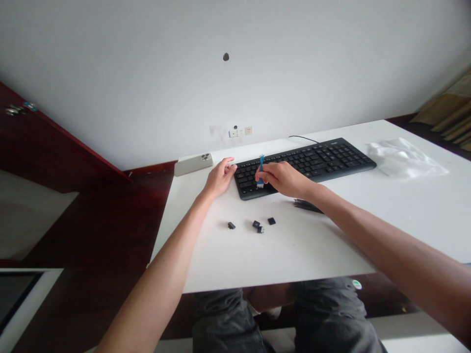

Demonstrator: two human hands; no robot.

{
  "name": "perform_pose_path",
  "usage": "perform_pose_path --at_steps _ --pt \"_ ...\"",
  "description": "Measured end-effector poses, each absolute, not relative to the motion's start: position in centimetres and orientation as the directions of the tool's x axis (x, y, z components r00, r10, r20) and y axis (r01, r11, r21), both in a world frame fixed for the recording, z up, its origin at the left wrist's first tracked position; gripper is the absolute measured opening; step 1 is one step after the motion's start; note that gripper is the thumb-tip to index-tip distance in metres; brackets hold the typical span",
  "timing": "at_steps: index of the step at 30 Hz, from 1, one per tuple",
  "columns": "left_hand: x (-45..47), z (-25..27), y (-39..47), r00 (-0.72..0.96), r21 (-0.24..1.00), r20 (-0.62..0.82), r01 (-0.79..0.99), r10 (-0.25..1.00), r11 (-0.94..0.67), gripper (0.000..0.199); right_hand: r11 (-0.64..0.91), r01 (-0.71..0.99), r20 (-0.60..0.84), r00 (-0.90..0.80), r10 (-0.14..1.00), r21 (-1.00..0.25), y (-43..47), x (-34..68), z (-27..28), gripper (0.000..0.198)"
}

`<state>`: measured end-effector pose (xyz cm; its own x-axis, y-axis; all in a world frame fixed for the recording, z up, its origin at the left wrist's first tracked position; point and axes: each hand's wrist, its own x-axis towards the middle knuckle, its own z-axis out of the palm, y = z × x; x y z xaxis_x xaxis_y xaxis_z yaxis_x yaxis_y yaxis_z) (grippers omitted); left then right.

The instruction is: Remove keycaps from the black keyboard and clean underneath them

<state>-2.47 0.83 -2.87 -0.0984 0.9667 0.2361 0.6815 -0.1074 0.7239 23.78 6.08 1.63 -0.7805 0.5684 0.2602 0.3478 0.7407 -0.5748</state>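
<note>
A black keyboard (316, 159) lies on the white table. My right hand (281, 177) is closed around a small blue brush (261, 161), held upright with its pale lower bristles (260, 186) over the keys at the keyboard's left end. At that end, my left hand (220, 177) has its thumb and bent fingers against the keyboard's upper left corner. Several loose black keycaps (271, 221) lie on the table in front of the keyboard, one showing a pale underside. Dark, thin tools (308, 206), partly hidden, lie beneath my right forearm.
A phone (193, 164) lies at the table's left back corner. Crumpled clear plastic (406, 158) sits right of the keyboard. The keyboard's cable (303, 138) runs toward the wall, which has sockets (241, 132). The table's front edge (279, 283) is above my legs.
</note>
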Motion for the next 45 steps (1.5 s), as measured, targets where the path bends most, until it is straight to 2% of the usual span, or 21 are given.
perform_pose_path --at_steps 8,13,17,35,45 --pt "-2.47 -2.85 0.82 -0.094 0.729 0.235 0.675 0.967 -0.112 0.053 0.703 0.338 0.248 -0.768 0.590 -0.625 6.18 24.10 1.77 0.037" --pt "-2.47 -2.92 0.84 -0.091 0.724 0.244 0.679 0.966 -0.119 0.053 0.697 0.343 0.237 -0.769 0.593 -0.629 6.21 24.11 1.83 0.036" --pt "-2.47 -2.88 0.80 -0.097 0.729 0.231 0.677 0.968 -0.106 0.055 0.706 0.333 0.289 -0.742 0.605 -0.625 6.13 24.12 2.04 0.036" --pt "-2.39 -2.63 0.70 -0.113 0.716 0.220 0.693 0.969 -0.082 0.053 0.702 0.326 0.239 -0.780 0.578 -0.633 6.11 24.07 1.82 0.035" --pt "-2.50 -3.14 0.96 -0.110 0.740 0.229 0.665 0.967 -0.099 0.053 0.719 0.259 0.306 -0.775 0.553 -0.645 5.79 23.75 1.50 0.035"
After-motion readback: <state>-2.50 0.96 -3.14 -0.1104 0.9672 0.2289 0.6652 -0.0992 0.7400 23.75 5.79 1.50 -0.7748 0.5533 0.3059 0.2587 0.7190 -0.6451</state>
